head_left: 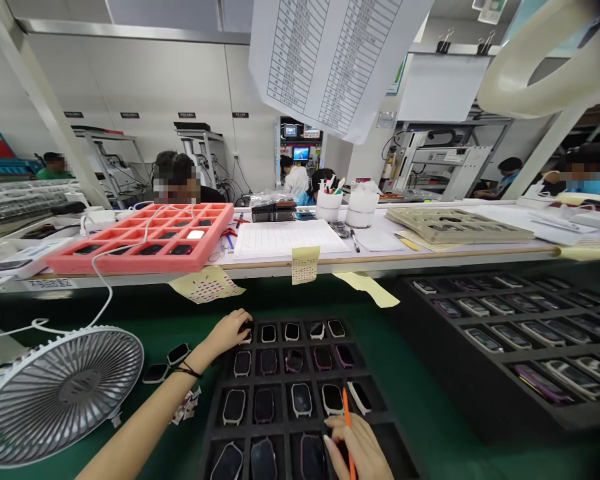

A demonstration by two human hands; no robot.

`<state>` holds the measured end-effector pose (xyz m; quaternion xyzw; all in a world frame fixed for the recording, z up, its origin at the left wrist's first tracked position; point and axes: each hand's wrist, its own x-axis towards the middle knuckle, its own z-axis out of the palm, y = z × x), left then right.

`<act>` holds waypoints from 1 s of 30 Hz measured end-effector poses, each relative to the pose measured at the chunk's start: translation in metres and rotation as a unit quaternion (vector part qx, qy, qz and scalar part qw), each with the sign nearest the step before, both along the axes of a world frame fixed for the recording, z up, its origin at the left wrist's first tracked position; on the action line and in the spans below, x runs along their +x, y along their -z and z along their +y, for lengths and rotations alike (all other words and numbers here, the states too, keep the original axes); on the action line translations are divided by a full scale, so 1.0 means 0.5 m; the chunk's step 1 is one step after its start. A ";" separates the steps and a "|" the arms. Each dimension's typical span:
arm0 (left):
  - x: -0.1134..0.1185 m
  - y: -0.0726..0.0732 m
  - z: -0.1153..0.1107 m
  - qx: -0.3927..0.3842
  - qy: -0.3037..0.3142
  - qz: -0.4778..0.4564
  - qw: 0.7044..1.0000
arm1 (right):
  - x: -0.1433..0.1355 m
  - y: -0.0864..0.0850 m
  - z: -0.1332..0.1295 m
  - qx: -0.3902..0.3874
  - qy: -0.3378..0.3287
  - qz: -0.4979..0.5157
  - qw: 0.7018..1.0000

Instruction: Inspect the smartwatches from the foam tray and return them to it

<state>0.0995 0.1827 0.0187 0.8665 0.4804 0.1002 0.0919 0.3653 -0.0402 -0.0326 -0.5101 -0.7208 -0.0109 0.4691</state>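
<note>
An orange stick [347, 403] is gripped in the right hand [356, 448], its slim, smooth shaft clamped between thumb and fingers and its pointed tip raised beside a pale-framed watch [333, 399] in a black tray [391, 433]. At the tray's far left corner, a compartment is covered by the left hand [230, 331], the fingers bent down over a corner watch [248, 335]; whether they are closed on it or merely resting there cannot be told. A dark, thin band [187, 370] is worn on the left wrist.

Rounded rectangular watch cases, glossy and dark-faced, are held in rows by the tray's matte, square-cut compartments; one light-rimmed case [360, 397] is tilted near the stick. The tray is set on a green counter [375, 340], where two loose watches [156, 373] are laid near a ribbed grey fan [80, 393]. On the shelf [260, 268] above, more watches are carried in a thick pink foam tray [140, 265].
</note>
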 end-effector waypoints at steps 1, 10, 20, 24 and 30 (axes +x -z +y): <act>-0.001 -0.005 -0.001 -0.007 0.012 0.005 1.000 | 0.000 -0.005 0.008 -0.002 -0.007 0.001 1.000; -0.023 -0.023 0.011 -0.139 0.028 0.006 0.990 | 0.020 -0.020 0.044 -0.070 -0.018 0.020 0.997; -0.027 -0.013 -0.002 -0.102 -0.006 -0.133 0.986 | 0.016 -0.016 0.039 -0.038 -0.028 0.063 0.997; 0.016 -0.019 0.001 -0.072 0.017 -0.207 0.976 | 0.017 -0.012 0.043 -0.031 -0.038 0.070 0.996; 0.083 -0.030 0.008 -0.060 0.121 -0.020 0.991 | 0.017 -0.005 0.047 -0.009 -0.026 0.070 0.997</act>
